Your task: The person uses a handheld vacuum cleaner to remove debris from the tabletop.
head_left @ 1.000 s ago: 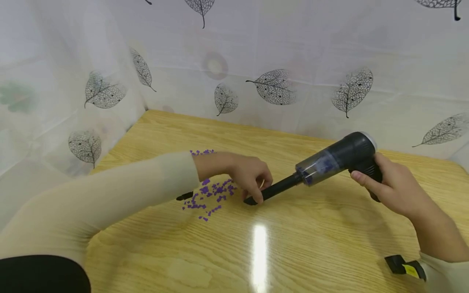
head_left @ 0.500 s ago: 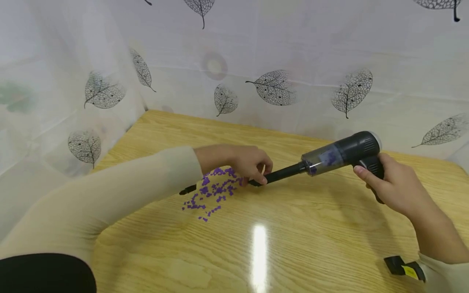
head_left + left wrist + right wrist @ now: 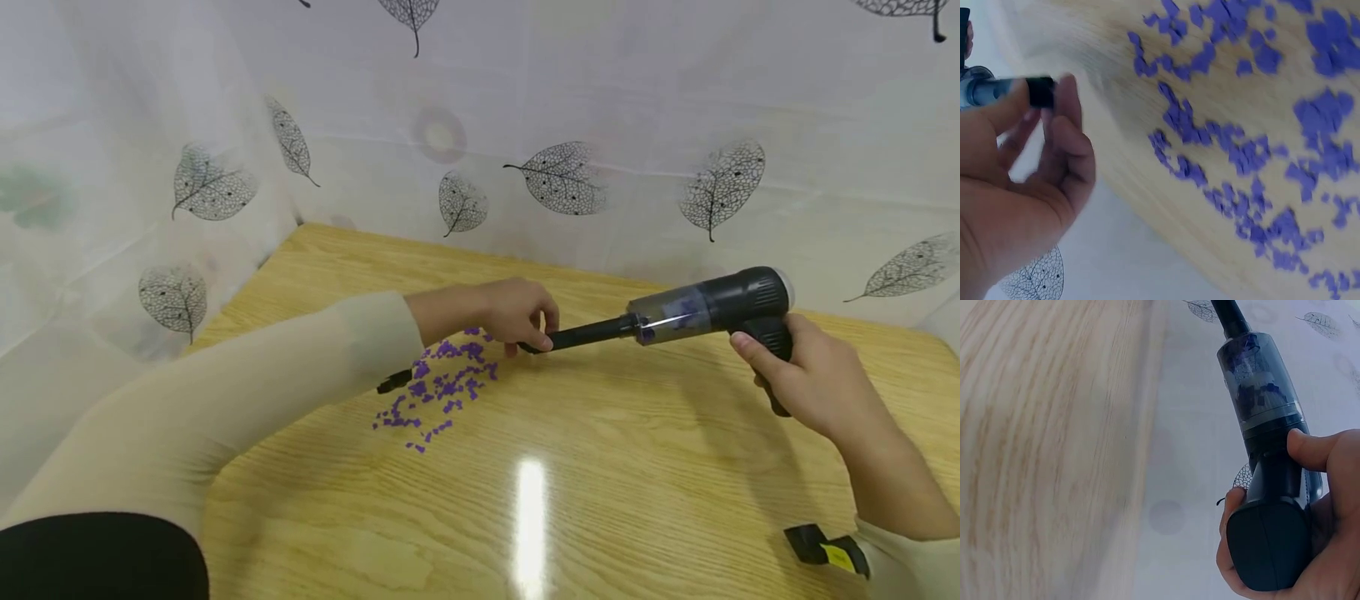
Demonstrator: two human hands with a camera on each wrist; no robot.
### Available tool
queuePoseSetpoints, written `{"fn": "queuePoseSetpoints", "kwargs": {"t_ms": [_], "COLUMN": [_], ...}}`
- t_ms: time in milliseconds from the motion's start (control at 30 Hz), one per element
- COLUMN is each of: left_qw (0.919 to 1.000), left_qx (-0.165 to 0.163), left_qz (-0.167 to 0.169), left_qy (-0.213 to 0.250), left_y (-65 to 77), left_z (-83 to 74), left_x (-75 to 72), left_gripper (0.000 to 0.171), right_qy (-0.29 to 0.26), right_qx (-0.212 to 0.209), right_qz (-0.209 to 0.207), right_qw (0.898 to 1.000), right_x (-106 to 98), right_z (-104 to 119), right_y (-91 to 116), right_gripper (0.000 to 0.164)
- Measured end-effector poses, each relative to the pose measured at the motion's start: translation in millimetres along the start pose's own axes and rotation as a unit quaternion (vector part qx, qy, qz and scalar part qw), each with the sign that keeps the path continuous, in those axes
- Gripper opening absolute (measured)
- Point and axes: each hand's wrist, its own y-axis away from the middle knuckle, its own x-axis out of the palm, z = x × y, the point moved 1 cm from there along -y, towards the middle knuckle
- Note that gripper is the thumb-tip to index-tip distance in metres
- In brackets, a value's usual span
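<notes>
We hold our left arm (image 3: 150, 450) across from the near left to the middle, its pale sleeve (image 3: 330, 358) ending before the bare wrist (image 3: 448, 312), and our left hand (image 3: 519, 312) pinches between thumb and fingers. Our right forearm (image 3: 892, 479) angles in from the near right, slanting left toward the far side, where our right hand (image 3: 816, 379) grips with curled fingers, its thumb pointing left.

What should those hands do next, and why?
Probably ease the nozzle sideways over the purple bits. The left hand pinches its end, the right hand grips the vacuum, and the nozzle's tip appears beside the scattered bits rather than over them. More purple shows inside the clear canister.
</notes>
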Motion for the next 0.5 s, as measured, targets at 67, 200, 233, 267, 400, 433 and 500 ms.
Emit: {"fn": "queuePoseSetpoints", "kwargs": {"t_ms": [67, 200, 233, 267, 400, 433, 500], "left_qw": [0.9982, 0.9706, 0.9603, 0.9492, 0.9349, 0.9368, 0.9458], "left_qx": [-0.034, -0.123, -0.141, -0.157, -0.190, -0.193, -0.188], "left_qz": [-0.023, -0.066, -0.072, -0.076, -0.083, -0.084, -0.089], "left_qy": [0.042, 0.196, 0.230, 0.262, 0.288, 0.280, 0.249], "left_y": [-0.1, -1.0, -1.2, -1.5, -0.9, -0.5, 0.0], "left_z": [-0.4, 0.9, 1.3, 2.0, 3.7, 3.8, 3.6], "left_x": [-0.4, -0.3, -0.4, -0.4, -1.6, -1.8, -2.3], "left_gripper": [0.018, 0.016, 0.016, 0.016, 0.015, 0.014, 0.012], "right_qy": [0.000, -0.001, -0.002, -0.002, 0.001, 0.001, 0.000], "right_qx": [0.002, 0.007, 0.008, 0.009, 0.011, 0.011, 0.012], "right_qz": [-0.002, -0.007, -0.008, -0.009, -0.013, -0.014, -0.015], "right_qw": [1.000, 1.000, 1.000, 1.000, 1.000, 1.000, 1.000], "right_x": [-0.3, 0.2, 0.3, 0.4, 0.5, 0.6, 0.9], "right_z": [0.4, 0.3, 0.2, 0.2, 0.8, 0.9, 0.8], "right_y": [0.0, -0.2, -0.3, -0.4, -0.9, -0.9, -0.9], "right_gripper": [0.052, 0.051, 0.051, 0.051, 0.053, 0.053, 0.054]}}
